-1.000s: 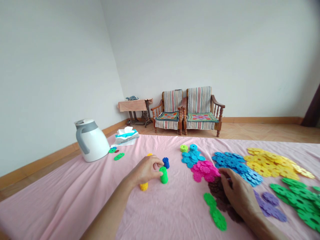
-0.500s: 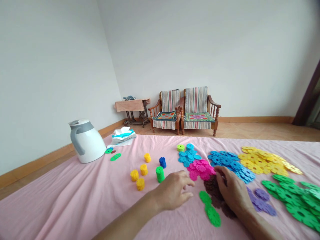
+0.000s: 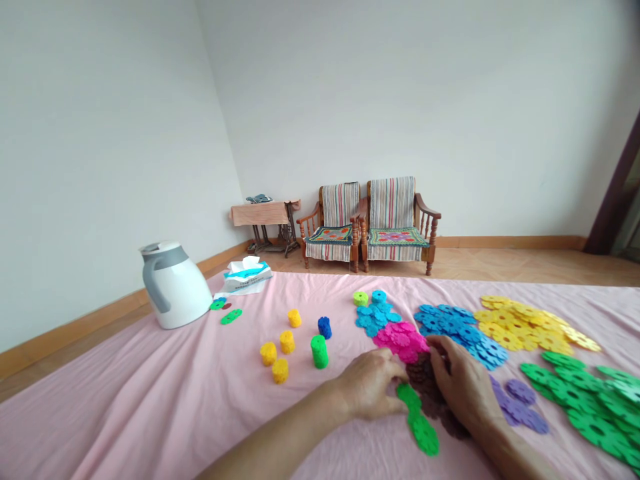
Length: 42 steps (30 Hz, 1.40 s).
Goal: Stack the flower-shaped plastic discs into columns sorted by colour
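Note:
My left hand (image 3: pixel 371 388) lies on the pink cloth (image 3: pixel 150 407), fingers curled around the near edge of a pile of dark brown flower-shaped discs (image 3: pixel 425 387). My right hand (image 3: pixel 463 387) rests over the same brown pile, fingers bent down onto it; what they pinch is hidden. Flat green discs (image 3: pixel 420 420) lie just in front of both hands. Left of my left hand stands a green stack (image 3: pixel 319 351), with a blue stack (image 3: pixel 325 327) and several yellow stacks (image 3: pixel 280 350) beyond it.
Piles of discs spread to the right: pink (image 3: pixel 403 337), light blue (image 3: pixel 377 313), blue (image 3: pixel 463 330), yellow (image 3: pixel 530 327), purple (image 3: pixel 523 403), green (image 3: pixel 590 400). A white kettle (image 3: pixel 173 283) and a tissue pack (image 3: pixel 247 273) stand far left. Two wooden armchairs (image 3: pixel 373 227) are beyond.
My left hand let go of the green stack and moved right to the brown pile, beside my right hand. The green stack stays standing.

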### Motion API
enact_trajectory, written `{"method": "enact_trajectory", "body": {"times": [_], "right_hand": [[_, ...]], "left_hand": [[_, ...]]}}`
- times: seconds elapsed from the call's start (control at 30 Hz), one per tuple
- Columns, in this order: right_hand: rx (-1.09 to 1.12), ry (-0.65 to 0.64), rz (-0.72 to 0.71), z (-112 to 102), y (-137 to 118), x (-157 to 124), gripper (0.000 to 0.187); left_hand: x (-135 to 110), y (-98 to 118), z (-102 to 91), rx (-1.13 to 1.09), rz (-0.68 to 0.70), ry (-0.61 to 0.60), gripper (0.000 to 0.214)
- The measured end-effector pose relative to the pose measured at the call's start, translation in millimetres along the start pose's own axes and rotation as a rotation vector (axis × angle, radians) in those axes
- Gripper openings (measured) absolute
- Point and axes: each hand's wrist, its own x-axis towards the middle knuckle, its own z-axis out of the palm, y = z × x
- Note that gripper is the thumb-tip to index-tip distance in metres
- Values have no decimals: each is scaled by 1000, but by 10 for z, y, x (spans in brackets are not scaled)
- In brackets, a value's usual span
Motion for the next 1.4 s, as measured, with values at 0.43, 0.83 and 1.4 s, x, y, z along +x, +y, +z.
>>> {"method": "enact_trajectory", "body": {"times": [0.43,0.83,1.4], "right_hand": [[-23,4,-11,26,41,-8,27],[-46,-25,8,39,46,-7,27],[-38,-46,4,33,52,-6,27]], "left_hand": [[-118,11,-65,-132,-58,155,19],[-801,-587,-792,-144,-401,510,17],[-843,-653,-721,-114,-432,316,21]]}}
